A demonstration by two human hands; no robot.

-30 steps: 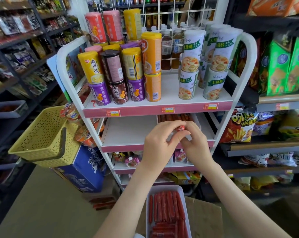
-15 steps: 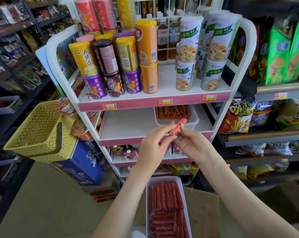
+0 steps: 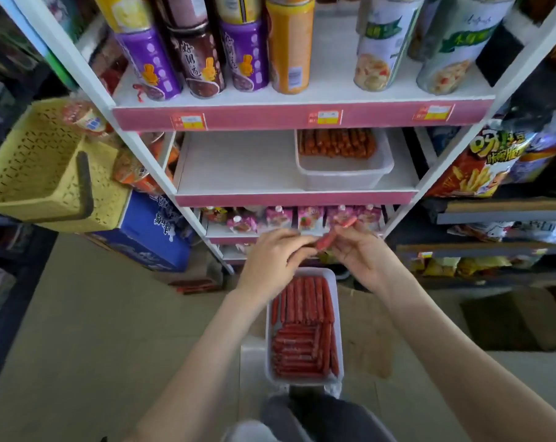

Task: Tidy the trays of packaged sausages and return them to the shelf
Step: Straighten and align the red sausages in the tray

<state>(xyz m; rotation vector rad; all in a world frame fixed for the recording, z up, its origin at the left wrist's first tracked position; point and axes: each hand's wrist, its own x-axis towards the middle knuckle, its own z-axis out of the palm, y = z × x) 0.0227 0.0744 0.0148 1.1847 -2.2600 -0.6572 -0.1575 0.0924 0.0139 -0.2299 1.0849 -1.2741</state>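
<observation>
Where the loose sausage is: one red packaged sausage [image 3: 330, 240] is held in the air over the far end of the near tray, tilted so that its right end is higher.
Left grip: the left grip [image 3: 275, 258] pinches the sausage's lower end with curled fingertips.
Right grip: the right grip [image 3: 361, 255] is clasped around the upper part. Two hands on so small a thing suggests it is being turned or straightened to lie in line with the rest.
Near tray: the white tray [image 3: 339, 346] lies lengthwise below the hands, well filled. Its far rows run lengthwise and its near rows run crosswise. I cannot tell what it rests on.
Shelf tray: a second white tray [image 3: 343, 173] stands at the front edge of the middle shelf [image 3: 238, 164], on the right side. Its sausages are bunched at the back.
Step judged: the work is mid-tidying, since the near tray is not yet on the shelf, and white board shows to the left of the shelf tray.
Around: porridge cans [image 3: 203, 59] fill the shelf above, and a yellow basket [image 3: 43, 164] hangs to the left of the rack.
</observation>
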